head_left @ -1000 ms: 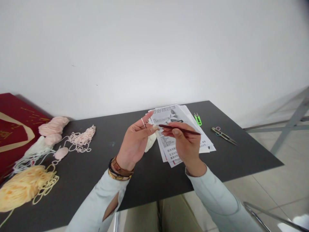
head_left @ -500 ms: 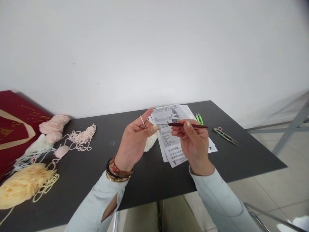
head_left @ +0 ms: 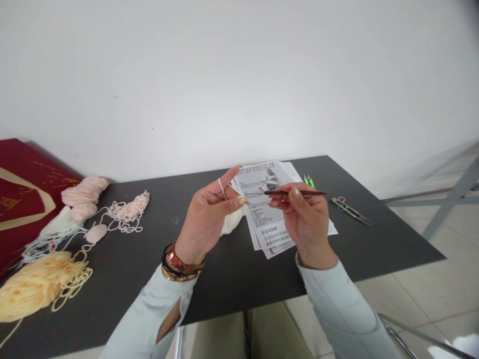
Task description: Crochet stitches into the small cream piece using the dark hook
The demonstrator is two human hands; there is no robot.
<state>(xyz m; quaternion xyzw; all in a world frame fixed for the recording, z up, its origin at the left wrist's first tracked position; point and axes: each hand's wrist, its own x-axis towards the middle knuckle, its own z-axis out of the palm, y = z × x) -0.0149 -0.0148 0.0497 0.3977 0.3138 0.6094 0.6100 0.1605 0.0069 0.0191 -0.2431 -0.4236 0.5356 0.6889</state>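
My left hand (head_left: 209, 214) is raised over the table with a strand of white yarn (head_left: 221, 187) looped round its index finger. Its thumb and fingers pinch a small piece of yarn work, mostly hidden by the fingertips. Behind that hand a pale cream bundle (head_left: 232, 222) partly shows. In my right hand (head_left: 305, 219) a crochet hook (head_left: 295, 192) with a dark reddish-brown handle is gripped like a pen. Its thin metal shaft points left, reaching close to the left fingertips. Printed sheets (head_left: 264, 214) with a flower picture lie beneath both hands.
Pink yarn (head_left: 129, 212), white yarn (head_left: 56, 227) and a yellow skein (head_left: 39, 284) lie on the left, beside a dark red bag (head_left: 22, 199). Thread snips (head_left: 351, 211) rest at the right, and green-handled snips (head_left: 308, 180) sit partly behind my right hand. A white wall stands behind the black table (head_left: 149, 279).
My right hand and the crochet hook have shifted slightly right, a little away from the left fingertips. My left hand is nearly still, with the yarn still looped on its finger.
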